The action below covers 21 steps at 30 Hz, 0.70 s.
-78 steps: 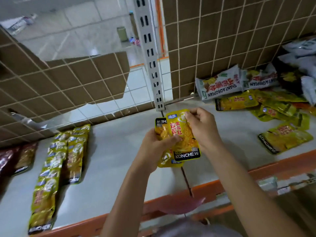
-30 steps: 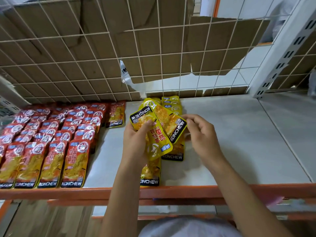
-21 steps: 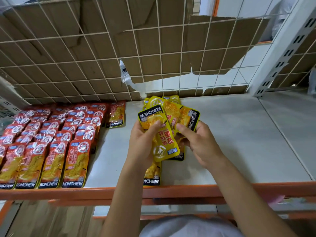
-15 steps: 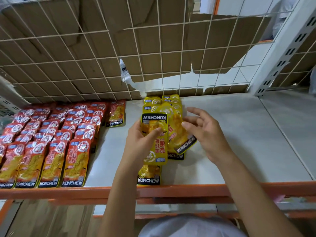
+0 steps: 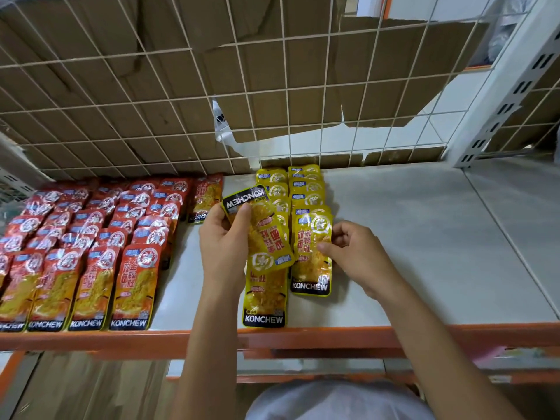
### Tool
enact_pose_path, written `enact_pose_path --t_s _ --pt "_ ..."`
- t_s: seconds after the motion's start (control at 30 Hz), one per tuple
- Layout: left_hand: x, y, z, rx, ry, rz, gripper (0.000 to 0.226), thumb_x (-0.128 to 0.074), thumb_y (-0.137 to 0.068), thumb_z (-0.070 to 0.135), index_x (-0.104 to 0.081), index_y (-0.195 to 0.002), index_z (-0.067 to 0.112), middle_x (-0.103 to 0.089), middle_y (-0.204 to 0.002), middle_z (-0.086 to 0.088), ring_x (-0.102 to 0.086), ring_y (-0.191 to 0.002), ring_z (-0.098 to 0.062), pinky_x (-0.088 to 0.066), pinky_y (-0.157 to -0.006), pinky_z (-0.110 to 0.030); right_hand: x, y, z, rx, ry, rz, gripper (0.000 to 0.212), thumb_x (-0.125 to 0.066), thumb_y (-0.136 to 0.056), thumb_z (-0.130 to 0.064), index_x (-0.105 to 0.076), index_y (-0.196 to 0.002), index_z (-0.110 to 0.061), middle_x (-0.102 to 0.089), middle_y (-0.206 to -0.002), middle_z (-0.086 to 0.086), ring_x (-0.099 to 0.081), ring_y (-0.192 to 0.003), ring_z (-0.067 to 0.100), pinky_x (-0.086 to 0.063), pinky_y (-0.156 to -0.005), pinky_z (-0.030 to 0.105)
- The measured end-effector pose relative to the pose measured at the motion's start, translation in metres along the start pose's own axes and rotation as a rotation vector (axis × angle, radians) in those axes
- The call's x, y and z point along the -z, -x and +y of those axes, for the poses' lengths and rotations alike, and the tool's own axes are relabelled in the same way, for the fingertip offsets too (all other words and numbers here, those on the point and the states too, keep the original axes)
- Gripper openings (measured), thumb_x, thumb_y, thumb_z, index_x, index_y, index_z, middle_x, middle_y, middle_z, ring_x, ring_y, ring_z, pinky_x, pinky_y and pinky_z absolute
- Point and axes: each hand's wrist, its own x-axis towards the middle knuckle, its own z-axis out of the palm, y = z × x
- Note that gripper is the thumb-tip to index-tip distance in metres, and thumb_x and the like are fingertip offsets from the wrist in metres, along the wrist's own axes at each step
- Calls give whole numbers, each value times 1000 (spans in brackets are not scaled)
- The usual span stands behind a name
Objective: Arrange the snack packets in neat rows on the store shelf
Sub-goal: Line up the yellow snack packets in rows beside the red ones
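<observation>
"KONCHEW" stands in white on a black band at the near end of the red packets (image 5: 133,286) in the front row, at 8 o'clock in the view. It also shows on the lone red packet (image 5: 203,195) at 10 o'clock from the left hand (image 5: 222,241). That hand grips the held packet (image 5: 266,237), which is yellow and upside down, so its "KONCHEW" band reads inverted at the far end. The same word marks the front yellow packet (image 5: 263,298) at 6 o'clock below it, and the right-row packet (image 5: 310,268) pinched by the right hand (image 5: 357,256). All packets carry Chinese characters, which I cannot read surely.
</observation>
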Motion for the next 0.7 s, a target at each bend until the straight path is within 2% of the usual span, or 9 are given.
enact_pose_path --t_s 0.1,0.2,0.27,0.33,0.4,0.47,0.53,0.63,0.7 --pt "-3 6 6 -29 10 43 11 -63 -91 13 -62 -80 14 -60 -68 2 -54 -64 -9 -46 -56 -23 -3 -1 -4 24 145 41 14 -72 -79 -24 -61 -82 -18 -61 -69 2 -64 -74 25 -53 -71 39" --pt "-4 9 11 -24 32 28 11 -64 -90 13 -65 -83 21 -65 -71 9 -58 -70 -10 -49 -67 -32 -3 1 -8 15 301 75 23 -73 -78 -32 -56 -87 -19 -55 -66 -6 -58 -76 19 -43 -67 30" --pt "-4 11 14 3 66 36 11 -63 -90 11 -61 -84 20 -65 -73 7 -58 -70 -12 -51 -64 -31 -2 4 -8 13 357 119 27 -72 -77 -34 -52 -90 -21 -55 -70 -6 -55 -79 19 -38 -66 29" --pt "-5 13 17 55 160 56 18 -61 -90 3 -53 -88 20 -61 -76 0 -57 -67 -14 -52 -57 -28 0 8 -10 85 353 191 21 -69 -80 -28 -53 -91 -21 -57 -74 -5 -55 -77 20 -38 -66 29" --pt "-8 16 20 126 279 30 28 -57 -88 -7 -48 -94 18 -59 -70 1 -58 -57 -12 -53 -53 -26 3 11 -13 155 244 205 10 -63 -82 -16 -59 -91 -18 -59 -72 -7 -57 -71 18 -43 -66 29" --pt "-12 20 21 191 325 -51 35 -53 -86 -14 -50 -99 19 -59 -64 4 -57 -52 -12 -50 -49 -25 5 16 -20 158 -78 49 15 -60 -84 -6 -62 -93 -18 -65 -77 -5 -61 -71 13 -48 -65 29" --pt "-16 25 20 225 295 -160 38 -51 -84 -16 -54 -98 19 -58 -71 -1 -57 -51 -14 -45 -47 -28 5 21 -28 127 -437 -138 17 -61 -86 -4 -62 -96 -18 -69 -82 -1 -64 -76 12 -50 -63 26" --pt "-19 32 17 237 165 -334 36 -55 -83 -14 -59 -87 22 -60 -71 0 -63 -62 -22 -44 -54 -30 4 19 -32 131 -599 -72 8 -58 -90 -12 -62 -94 -17 -69 -75 -4 -64 -71 11 -52 -62 26" --pt "-18 34 14 210 50 -411 35 -61 -83 -9 -60 -78 25 -62 -69 5 -64 -72 -25 -46 -51 -21 7 15 -31 120 -644 8 6 -58 -90 -13 -63 -93 -16 -68 -79 2 -63 -72 16 -51 -64 34"
